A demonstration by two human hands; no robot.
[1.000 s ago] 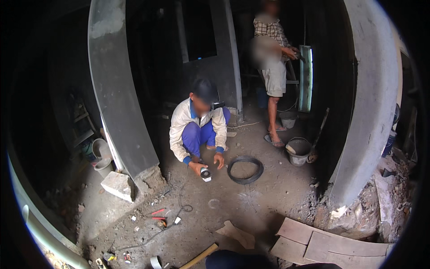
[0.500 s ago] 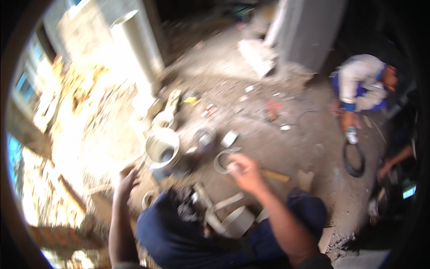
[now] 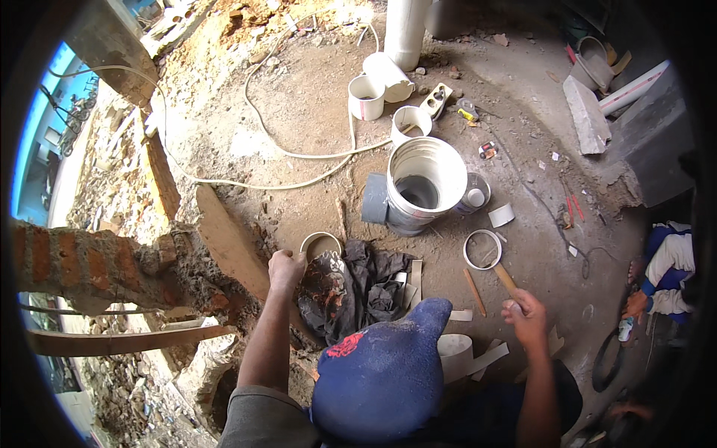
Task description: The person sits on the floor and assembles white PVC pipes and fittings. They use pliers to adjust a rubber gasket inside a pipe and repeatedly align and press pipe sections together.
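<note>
My left hand (image 3: 286, 267) is closed beside a pale plastic ring (image 3: 320, 246) lying next to a crumpled black cloth or bag (image 3: 373, 284). What it pinches, if anything, is hidden. At the right, my right hand (image 3: 527, 313) has curled fingers over the end of a flat wooden stick (image 3: 506, 279). Contact with the stick, or anything small in those fingers, is not discernible. Past the stick's far end is a second pale ring (image 3: 482, 249). Before me stands a white bucket (image 3: 452, 168), dark inside, with a grey pipe fitting (image 3: 375, 198) at its side.
Cut white pipe sections (image 3: 366, 104) and an upright white pipe (image 3: 404, 33) stand farther back. A pale hose (image 3: 258, 187) loops over the dirt. A broken brick wall (image 3: 82, 261) edges the left. Another person (image 3: 668, 261) crouches at right, near a black coil (image 3: 606, 358).
My view has turned, shifting the scene rightward and clockwise. Both hands are farther right in the picture; my left hand now appears beside the ring near the black cloth.
</note>
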